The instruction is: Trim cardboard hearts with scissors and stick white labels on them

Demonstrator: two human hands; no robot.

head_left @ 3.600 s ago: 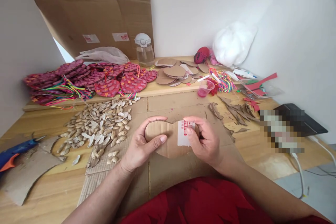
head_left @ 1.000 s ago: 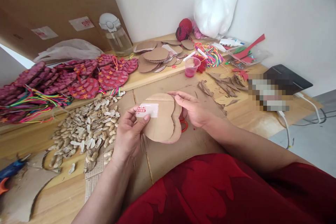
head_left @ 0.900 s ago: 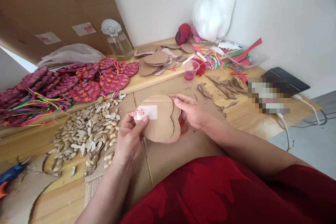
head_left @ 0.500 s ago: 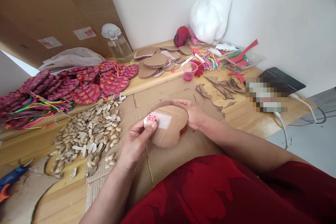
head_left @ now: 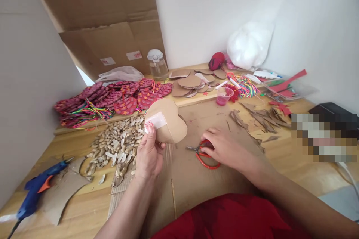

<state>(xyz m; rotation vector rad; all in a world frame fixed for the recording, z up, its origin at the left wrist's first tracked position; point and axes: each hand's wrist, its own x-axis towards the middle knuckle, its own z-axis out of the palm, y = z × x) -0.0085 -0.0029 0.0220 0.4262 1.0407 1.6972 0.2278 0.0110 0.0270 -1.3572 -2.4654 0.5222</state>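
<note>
A heart-shaped piece of brown cardboard (head_left: 169, 119), with a white and red sticker, is raised in my left hand (head_left: 151, 153), thumb on its face and fingers behind. Below and to the right, a pair of scissors with red handles (head_left: 209, 165) lies on the cardboard mat. My right hand (head_left: 221, 147) has its curled fingers around the upper handle loop, and the blades point left. Peanut shells (head_left: 117, 138) are heaped beside my left hand.
Decorated red and pink pieces (head_left: 126, 97) are stacked at the back left, near a water bottle (head_left: 157, 65). Cardboard cutouts (head_left: 189, 81), a plastic cup (head_left: 223, 95) and cardboard scraps (head_left: 259, 117) lie behind. A blue glue gun (head_left: 42, 183) rests at the left.
My right hand has let go of the cardboard heart and moved down to the scissors. The left hand has lifted the heart and turned it upright. The view has shifted left.
</note>
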